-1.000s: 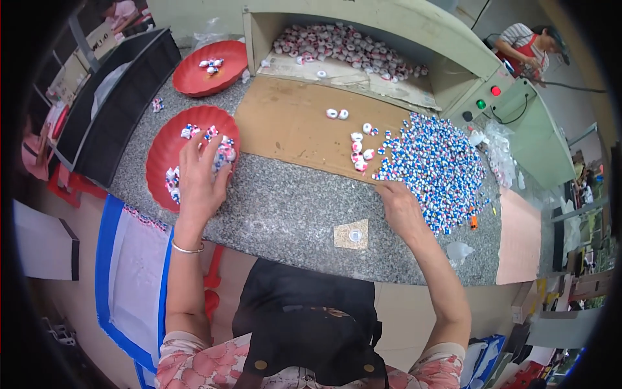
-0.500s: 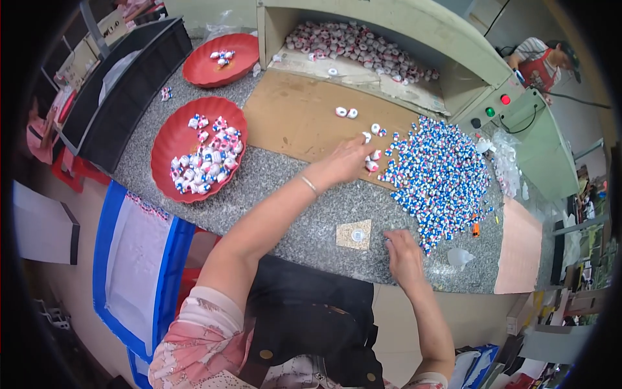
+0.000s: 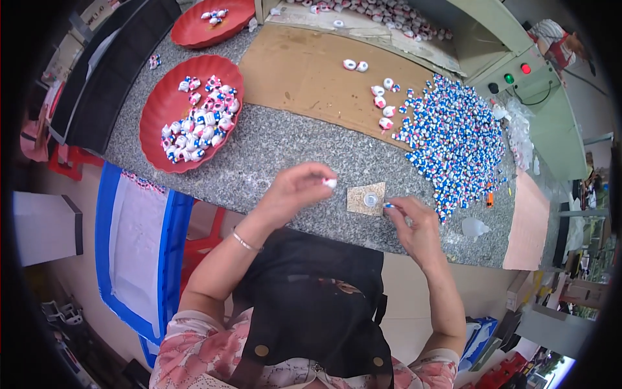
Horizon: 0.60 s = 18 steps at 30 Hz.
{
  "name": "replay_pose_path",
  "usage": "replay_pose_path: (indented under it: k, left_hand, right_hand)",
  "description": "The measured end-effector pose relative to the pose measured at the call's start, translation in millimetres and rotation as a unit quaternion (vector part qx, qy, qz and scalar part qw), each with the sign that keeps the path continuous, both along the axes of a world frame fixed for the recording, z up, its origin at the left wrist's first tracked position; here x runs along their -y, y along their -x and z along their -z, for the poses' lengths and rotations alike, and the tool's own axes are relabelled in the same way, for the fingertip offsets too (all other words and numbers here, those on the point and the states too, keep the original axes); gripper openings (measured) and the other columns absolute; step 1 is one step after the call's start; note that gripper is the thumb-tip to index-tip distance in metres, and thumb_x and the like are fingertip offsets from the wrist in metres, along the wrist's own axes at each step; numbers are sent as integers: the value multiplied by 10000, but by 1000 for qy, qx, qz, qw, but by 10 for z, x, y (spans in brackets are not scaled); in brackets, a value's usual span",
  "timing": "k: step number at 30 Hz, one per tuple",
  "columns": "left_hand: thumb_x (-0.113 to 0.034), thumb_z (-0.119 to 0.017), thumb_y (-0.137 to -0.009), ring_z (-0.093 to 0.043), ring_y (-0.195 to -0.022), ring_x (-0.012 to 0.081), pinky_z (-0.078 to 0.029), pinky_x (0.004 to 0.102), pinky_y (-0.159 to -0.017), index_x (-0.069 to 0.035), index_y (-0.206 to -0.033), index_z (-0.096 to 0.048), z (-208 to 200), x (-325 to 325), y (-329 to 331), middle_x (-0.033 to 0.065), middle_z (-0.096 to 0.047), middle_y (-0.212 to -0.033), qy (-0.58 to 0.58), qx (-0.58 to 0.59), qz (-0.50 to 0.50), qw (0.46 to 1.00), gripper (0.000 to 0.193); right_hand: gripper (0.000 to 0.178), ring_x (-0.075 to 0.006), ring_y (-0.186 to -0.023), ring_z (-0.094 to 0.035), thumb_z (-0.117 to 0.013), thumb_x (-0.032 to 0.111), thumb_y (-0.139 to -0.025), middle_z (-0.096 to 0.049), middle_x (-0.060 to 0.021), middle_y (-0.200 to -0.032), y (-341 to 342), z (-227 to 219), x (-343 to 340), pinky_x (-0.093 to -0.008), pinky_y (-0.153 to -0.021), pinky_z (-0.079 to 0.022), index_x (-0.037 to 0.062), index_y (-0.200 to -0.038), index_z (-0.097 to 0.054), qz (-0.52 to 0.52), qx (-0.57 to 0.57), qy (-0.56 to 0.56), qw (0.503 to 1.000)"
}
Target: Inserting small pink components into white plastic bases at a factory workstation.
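My left hand (image 3: 291, 193) pinches a small white rounded plastic piece (image 3: 330, 183) above the granite counter. My right hand (image 3: 420, 228) holds a tiny blue-and-white piece (image 3: 389, 205) between thumb and fingertips, beside a small speckled tan pad (image 3: 356, 201). A round, whitish disc (image 3: 371, 200) sits on that pad. To the right spreads a big heap of tiny blue-and-white pieces (image 3: 457, 142). Several white-and-pink pieces (image 3: 380, 102) lie near the heap's left edge on a brown cardboard sheet (image 3: 304, 68).
A scalloped red bowl (image 3: 150, 123) holds white, pink and blue pieces; a second red bowl (image 3: 194, 32) stands behind it. At the back is a pale green machine housing (image 3: 483, 55) with more white pieces inside. A small translucent bottle (image 3: 475, 227) lies at right.
My left hand has come back from the cardboard toward me, carrying a white piece. My right hand now pinches a tiny blue-and-white piece by the pad. The view has tilted downward.
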State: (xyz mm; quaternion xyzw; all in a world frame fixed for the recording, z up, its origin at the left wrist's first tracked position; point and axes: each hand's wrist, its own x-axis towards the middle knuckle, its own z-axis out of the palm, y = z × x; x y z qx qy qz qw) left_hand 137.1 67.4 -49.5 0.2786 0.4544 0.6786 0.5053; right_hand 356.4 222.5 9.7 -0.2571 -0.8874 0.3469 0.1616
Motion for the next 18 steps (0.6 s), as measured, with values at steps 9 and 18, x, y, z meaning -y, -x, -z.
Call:
replay_pose_path:
  k: [9, 18]
  left_hand:
    - [-114, -549, -997, -653, -954, 146, -547, 285, -841, -27, -1234, -571, -187, 291, -115, 98, -658, -1104, 3, 179, 58, 982, 253]
    - [23, -643, -907, -631, -961, 102, -532, 229, -838, -8, -1242, -577, -156, 216, -234, 51, -626, -1103, 43, 22, 65, 997, 342]
  right_hand:
    - [108, -342, -724, -636, -640, -36, -800, -617, -146, -817, 306, 79, 66, -424, -620, -510, 11, -897, -647, -110, 41, -211, 970]
    - [55, -346, -696, -632, -643, 5, -813, -588, -150, -780, 334, 44, 54, -439, -611, -510, 0, -865, -627, -99, 63, -219, 969]
